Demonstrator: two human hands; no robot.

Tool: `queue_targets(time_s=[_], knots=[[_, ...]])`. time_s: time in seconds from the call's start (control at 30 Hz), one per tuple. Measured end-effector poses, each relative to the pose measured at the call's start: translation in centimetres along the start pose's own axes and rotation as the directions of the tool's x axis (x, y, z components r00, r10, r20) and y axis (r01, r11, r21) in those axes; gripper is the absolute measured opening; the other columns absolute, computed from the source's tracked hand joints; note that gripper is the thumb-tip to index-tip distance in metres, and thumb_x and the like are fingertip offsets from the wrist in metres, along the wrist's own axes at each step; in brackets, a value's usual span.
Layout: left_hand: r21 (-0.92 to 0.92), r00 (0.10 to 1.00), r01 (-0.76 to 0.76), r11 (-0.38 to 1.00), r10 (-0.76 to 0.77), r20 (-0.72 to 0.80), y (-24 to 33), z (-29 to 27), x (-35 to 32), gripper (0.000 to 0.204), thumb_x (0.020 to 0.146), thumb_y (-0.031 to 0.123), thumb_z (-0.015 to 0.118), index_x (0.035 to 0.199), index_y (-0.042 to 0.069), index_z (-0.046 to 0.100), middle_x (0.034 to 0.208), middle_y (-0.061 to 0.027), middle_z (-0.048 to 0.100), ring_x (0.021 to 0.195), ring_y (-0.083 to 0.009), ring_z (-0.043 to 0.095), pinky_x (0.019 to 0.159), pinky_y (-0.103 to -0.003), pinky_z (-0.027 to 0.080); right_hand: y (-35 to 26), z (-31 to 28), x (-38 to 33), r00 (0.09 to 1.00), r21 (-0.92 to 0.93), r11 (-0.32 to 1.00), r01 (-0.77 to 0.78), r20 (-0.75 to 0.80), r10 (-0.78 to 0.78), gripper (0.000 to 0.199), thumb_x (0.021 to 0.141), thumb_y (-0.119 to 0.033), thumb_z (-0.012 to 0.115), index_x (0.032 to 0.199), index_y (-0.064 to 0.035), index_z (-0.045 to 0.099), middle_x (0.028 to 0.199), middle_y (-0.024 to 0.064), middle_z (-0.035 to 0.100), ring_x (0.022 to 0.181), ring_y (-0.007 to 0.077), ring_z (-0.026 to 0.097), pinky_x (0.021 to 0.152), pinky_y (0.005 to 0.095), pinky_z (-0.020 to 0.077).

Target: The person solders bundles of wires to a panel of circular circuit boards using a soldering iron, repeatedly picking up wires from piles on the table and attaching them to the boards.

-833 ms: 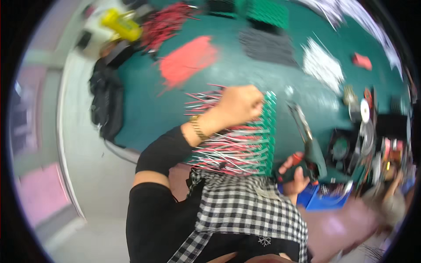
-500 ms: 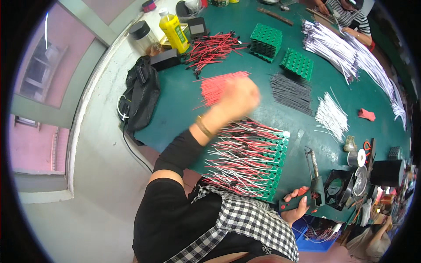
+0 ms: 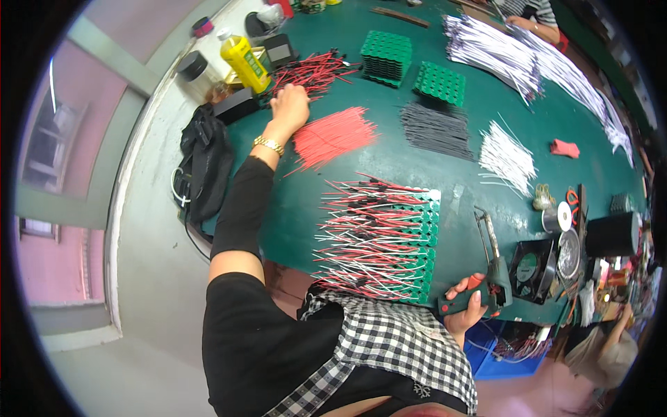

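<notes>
Soldering gun (image 3: 499,279): one, held in the right hand (image 3: 466,320).

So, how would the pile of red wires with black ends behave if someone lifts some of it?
The pile of red wires with black ends, beside the left hand, may tangle: its strands cross at many angles. Single strands are probably light, being thin, and rather springy, since many lie nearly straight.
</notes>
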State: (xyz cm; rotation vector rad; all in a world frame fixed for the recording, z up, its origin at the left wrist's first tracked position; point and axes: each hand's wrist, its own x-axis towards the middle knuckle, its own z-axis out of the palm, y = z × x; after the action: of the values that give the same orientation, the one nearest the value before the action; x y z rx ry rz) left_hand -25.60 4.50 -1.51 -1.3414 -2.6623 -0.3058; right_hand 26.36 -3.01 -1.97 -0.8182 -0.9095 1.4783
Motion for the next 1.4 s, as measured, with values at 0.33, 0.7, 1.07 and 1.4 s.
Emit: queue_targets(time_s=[0.33, 0.7, 1.07, 1.4], knots=[[-0.924, 0.948, 0.141, 0.354, -0.318, 0.023, -2.4, -0.8, 3.5, 0.017, 0.097, 0.021, 0.051, 0.096, 0.004, 0.056, 0.092, -0.0051, 0.061, 0.078, -0.0181, 0.058, 0.072, -0.035, 0.047, -0.4, -0.3, -0.1, 1.0, -0.022, 1.0, -0.012, 0.015, 0.012, 0.039, 0.09, -0.023, 0.053, 0.119, 0.0014, 0.043, 0.082, 0.0126, 0.055, 0.06, 0.0167, 0.055, 0.056, 0.0279, 0.049], [-0.958, 0.997, -0.05, -0.282, 0.038, -0.063, 4.1, -5.9, 1.4, 0.014, 0.095, 0.018, 0.059, 0.096, 0.005, 0.061, 0.081, -0.0037, 0.062, 0.057, -0.0053, 0.044, 0.048, -0.019, 0.034, -0.3, -1.1, -0.5, 0.998, -0.014, 0.998, -0.062, 0.029, 0.063, 0.039, 0.091, -0.022, 0.054, 0.121, 0.0021, 0.045, 0.086, 0.0127, 0.057, 0.063, 0.0173, 0.057, 0.058, 0.0283, 0.0495], [-0.76, 0.755, -0.466, 0.454, 0.652, -0.073, 17.8, -4.7, -13.5, 0.015, 0.096, 0.011, 0.05, 0.087, 0.0, 0.055, 0.082, -0.0114, 0.057, 0.075, -0.0251, 0.056, 0.069, -0.033, 0.046, -1.9, 0.1, -1.0, 0.983, -0.027, 0.984, -0.178, 0.042, 0.179, 0.039, 0.091, -0.021, 0.056, 0.121, 0.0021, 0.045, 0.085, 0.0138, 0.058, 0.064, 0.0177, 0.058, 0.06, 0.0293, 0.0484], [-0.744, 0.774, -0.454, 0.49, 0.63, -0.058, 19.9, -2.6, -17.6, 0.006, 0.076, 0.003, 0.07, 0.078, 0.003, 0.065, 0.079, -0.0055, 0.056, 0.057, -0.016, 0.054, 0.053, -0.028, 0.045, -2.9, 1.6, -2.6, 0.915, -0.232, 0.909, -0.347, 0.13, 0.382, 0.045, 0.089, -0.023, 0.058, 0.127, -0.002, 0.045, 0.089, 0.0125, 0.057, 0.075, 0.019, 0.058, 0.071, 0.0327, 0.0477]])
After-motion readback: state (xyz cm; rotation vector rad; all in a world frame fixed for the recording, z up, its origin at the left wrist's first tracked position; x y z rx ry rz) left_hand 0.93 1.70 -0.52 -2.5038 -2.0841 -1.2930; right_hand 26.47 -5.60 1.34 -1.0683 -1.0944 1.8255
